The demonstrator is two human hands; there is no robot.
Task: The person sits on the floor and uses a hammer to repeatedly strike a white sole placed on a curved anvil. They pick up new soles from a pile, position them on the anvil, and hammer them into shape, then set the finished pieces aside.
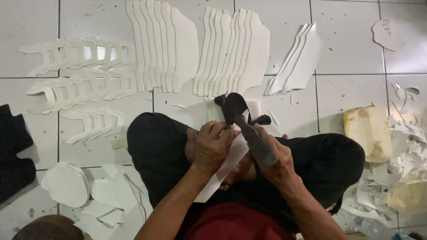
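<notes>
left hand (pixel 212 146) pinching a white sheet piece (pixel 222 171) over the lap; right hand (pixel 278 162) closed around dark shears (pixel 247 124), blades at the sheet's upper edge. on the tiles at right, yellowish plastic jug (pixel 368 131) lying sideways among white scraps (pixel 407 155), contents not discernible.

White sheet piece (pixel 227 166), black shears (pixel 244 124)

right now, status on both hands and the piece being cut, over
Left hand grips white sheet piece. Right hand shut on large dark shears, blades at the sheet's top edge. Nothing in the way; cut pieces fanned on floor ahead.
</notes>
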